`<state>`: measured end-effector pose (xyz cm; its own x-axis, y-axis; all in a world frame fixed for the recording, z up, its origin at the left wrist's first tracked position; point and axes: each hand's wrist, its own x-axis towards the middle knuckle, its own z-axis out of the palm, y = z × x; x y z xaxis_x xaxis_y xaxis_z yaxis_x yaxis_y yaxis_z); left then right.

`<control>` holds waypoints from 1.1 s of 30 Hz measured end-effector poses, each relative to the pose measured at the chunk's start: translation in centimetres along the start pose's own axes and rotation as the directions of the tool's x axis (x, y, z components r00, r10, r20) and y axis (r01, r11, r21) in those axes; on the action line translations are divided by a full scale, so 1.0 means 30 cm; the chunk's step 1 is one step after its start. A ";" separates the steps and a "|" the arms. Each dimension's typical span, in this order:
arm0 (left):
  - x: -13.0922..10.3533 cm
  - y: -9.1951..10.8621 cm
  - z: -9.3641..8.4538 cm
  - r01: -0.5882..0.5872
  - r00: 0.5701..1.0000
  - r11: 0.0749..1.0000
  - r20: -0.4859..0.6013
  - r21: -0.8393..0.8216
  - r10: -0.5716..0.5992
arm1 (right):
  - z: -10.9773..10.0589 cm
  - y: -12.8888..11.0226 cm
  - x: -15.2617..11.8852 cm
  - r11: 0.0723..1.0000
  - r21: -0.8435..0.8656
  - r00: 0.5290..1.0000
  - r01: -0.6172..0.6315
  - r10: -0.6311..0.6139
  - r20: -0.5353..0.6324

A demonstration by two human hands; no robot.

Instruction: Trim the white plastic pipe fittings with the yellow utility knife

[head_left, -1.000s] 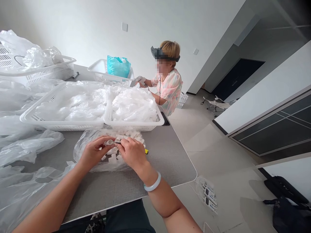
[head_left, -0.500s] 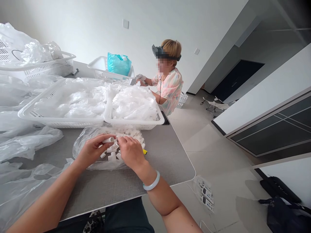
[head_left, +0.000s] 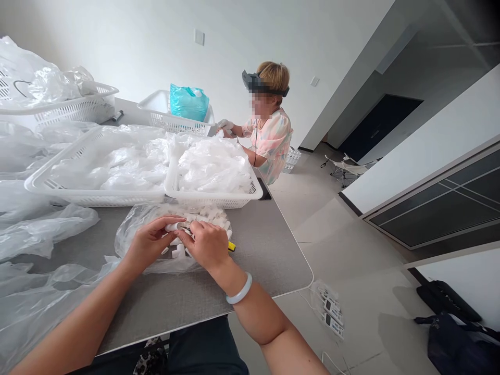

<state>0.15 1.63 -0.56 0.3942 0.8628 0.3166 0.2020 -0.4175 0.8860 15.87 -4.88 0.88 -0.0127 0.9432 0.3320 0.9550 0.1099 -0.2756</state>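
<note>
My left hand is closed around a white plastic pipe fitting, its open end turned toward my right hand. My right hand grips a slim blade-like tool; its yellow end sticks out beside the hand, and a thin metal tip shows at the fitting's mouth. Most of the tool is hidden by my fingers. Below both hands, several white fittings lie on a spread clear plastic bag on the grey table.
Two white baskets full of clear bags stand just beyond. A phone lies by the right one. Farther back are a basket with a blue bag and a co-worker. Loose plastic sheets cover the left. The table's right edge is close.
My right hand has turned and moved in to the fitting, its thumb now near the mouth and the metal tip at the opening. The view has shifted slightly.
</note>
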 end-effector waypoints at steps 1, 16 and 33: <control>0.000 -0.001 0.000 0.005 1.000 1.000 0.005 -0.018 -0.005 | 0.001 -0.001 0.000 1.000 0.006 1.000 0.003 -0.003 -0.003; 0.001 0.002 0.002 0.032 0.999 0.986 0.030 -0.163 -0.028 | 0.024 -0.001 -0.001 0.997 -0.032 0.996 0.067 -0.069 -0.065; 0.001 0.024 -0.016 0.138 0.989 0.914 0.099 -0.382 -0.107 | 0.042 0.008 -0.006 0.996 -0.042 0.981 0.075 -0.081 -0.178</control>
<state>-0.12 1.49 0.24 0.4574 0.8699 0.1845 -0.1039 -0.1537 0.9826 15.75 -4.62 -0.38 -0.0372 0.8600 0.5089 0.9631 0.1668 -0.2114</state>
